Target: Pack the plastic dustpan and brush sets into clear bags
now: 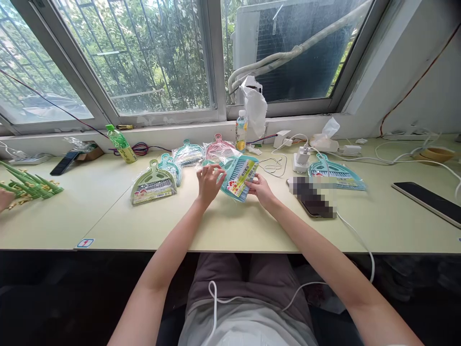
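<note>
Above the table in front of me is a teal dustpan-and-brush set (239, 178), tilted, with a yellow-green label across its bristles. My right hand (261, 190) grips its lower right edge between thumb and fingers. At the set's left side, my left hand (211, 182) has bent fingers closed on the edge; the exact contact is partly hidden. To the left lie a green wrapped set (153, 187) and a teal one (171, 166) partly behind it. Behind my hands are a blue wrapped set (188, 153) and a pink one (219, 148).
Another teal set (336, 174) lies right, behind a phone (313, 204) with a blurred patch. White cables and a charger (301, 156) sit nearby. An orange-labelled bottle (241, 132) stands by the window; a green bottle (121, 144) leans left. Another person's hand (5, 198) touches green stems (36, 185).
</note>
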